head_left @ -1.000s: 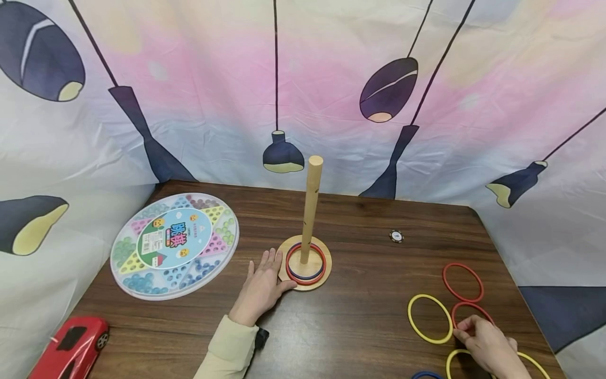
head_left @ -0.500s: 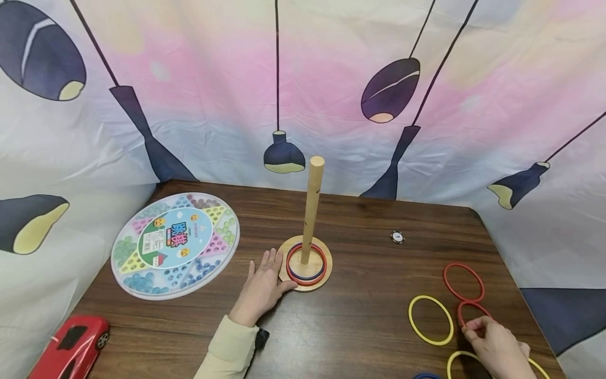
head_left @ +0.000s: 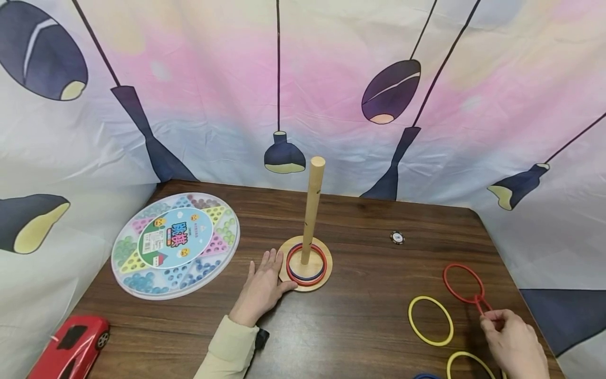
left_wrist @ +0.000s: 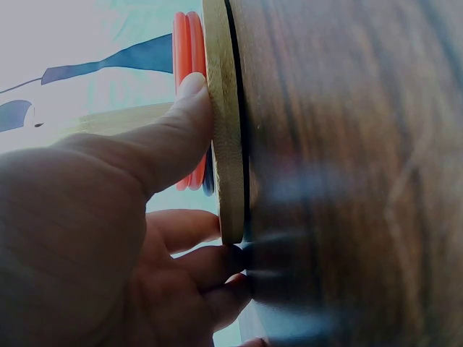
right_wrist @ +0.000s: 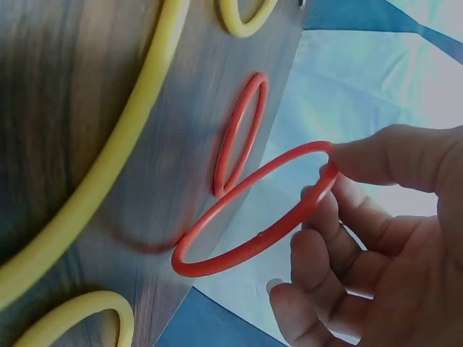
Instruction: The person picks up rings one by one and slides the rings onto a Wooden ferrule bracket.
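In the head view, my left hand (head_left: 259,290) rests at the left edge of the round wooden base (head_left: 314,267). Its thumb (left_wrist: 187,119) lies on the base beside the rings, and the fingers touch the edge. From the base rises a wooden post (head_left: 312,210), with red rings (head_left: 307,284) and a blue ring lying around its foot. On the right, my right hand (head_left: 516,337) pinches a red ring (right_wrist: 264,237) between thumb and fingers, tilted and lifted off the table. Another red ring (head_left: 461,265) lies just beyond it.
Yellow rings (head_left: 438,345) and a blue ring (head_left: 427,376) lie near the right hand. A poker chip (head_left: 397,237) is farther back. At left are a round marble board game (head_left: 175,245) and a red toy car (head_left: 71,347). Printed cloth (head_left: 213,105) hangs behind the table (head_left: 360,316).
The right hand has moved to the right and raised the red ring from lying flat to tilted. My left hand and the wooden base have stayed still.
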The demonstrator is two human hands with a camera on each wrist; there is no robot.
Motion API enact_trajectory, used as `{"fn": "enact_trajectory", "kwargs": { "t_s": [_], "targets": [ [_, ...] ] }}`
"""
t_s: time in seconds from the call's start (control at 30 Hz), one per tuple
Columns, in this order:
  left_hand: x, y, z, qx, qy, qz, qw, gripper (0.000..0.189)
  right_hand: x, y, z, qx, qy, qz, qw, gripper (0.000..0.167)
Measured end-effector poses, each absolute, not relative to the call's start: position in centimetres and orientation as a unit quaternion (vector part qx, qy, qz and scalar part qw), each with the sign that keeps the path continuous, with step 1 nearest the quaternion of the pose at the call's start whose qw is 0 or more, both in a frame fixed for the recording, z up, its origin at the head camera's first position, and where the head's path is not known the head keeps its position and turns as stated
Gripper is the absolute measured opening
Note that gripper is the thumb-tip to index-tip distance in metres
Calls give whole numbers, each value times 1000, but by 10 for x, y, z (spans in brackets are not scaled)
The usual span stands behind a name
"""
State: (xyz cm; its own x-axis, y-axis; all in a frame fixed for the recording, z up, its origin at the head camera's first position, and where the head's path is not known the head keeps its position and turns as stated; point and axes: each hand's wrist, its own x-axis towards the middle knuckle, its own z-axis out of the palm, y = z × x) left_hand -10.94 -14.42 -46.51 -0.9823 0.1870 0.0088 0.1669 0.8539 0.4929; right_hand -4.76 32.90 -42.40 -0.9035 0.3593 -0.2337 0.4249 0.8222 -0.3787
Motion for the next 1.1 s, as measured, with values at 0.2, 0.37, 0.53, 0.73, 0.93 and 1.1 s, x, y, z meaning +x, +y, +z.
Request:
{"fn": "enact_trajectory", "kwargs": {
  "t_s": [0.2, 0.37, 0.53, 0.73, 0.93, 1.1],
  "targets": [
    [-109, -144, -466, 92, 963, 254, 20, 82, -49, 333, -424, 231, 948, -214, 47, 26],
    [-110, -145, -466, 90, 963, 255, 22, 82, -50, 334, -421, 239, 949, -206, 18, 27],
    [-110, -144, -464, 89, 964, 251, 23, 83, -50, 333, -417, 248, 945, -210, -22, 30],
    [-110, -143, -463, 89, 964, 250, 24, 83, -50, 326, -413, 259, 937, -221, -76, 31],
    [-111, -143, -463, 89, 965, 245, 23, 83, -53, 315, -408, 252, 925, -242, -149, 33],
    [-110, -144, -464, 89, 964, 248, 23, 82, -56, 300, -405, 248, 909, -258, -216, 32]
  ]
}}
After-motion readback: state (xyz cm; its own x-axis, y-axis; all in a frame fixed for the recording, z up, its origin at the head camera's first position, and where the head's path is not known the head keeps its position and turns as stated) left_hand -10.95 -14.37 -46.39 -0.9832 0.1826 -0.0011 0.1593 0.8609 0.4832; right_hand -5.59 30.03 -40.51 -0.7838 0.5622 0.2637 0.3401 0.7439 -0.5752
